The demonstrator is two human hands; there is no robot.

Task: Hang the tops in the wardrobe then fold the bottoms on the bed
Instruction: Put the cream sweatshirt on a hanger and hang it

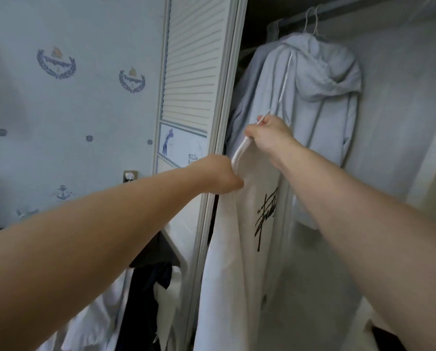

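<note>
Far left, wallpaper [60, 110] with nautical crests, no part in the job; low down beside it, a heap of white and dark clothes [146, 295], likely waiting their turn. Next, the louvred wardrobe door [194, 72], swung open to give access to the rail. Then the left hand [219, 177], curled tight on the neckband of the white top [239, 249], apparently stretching the collar open so a hanger can go in. Just right and higher, the right hand [267, 135], fist closed on the collar's upper edge and on a thin white hanger [264, 115], only a sliver of it visible; whether already inside the neck, impossible to say. White top with black scrawled print held up at the wardrobe opening, draping straight down, not yet on the rail. Behind it, a pale hooded sweatshirt [320, 84] already hung from the rail [351, 11] by white hangers, marking the spot for the next garment.
</note>
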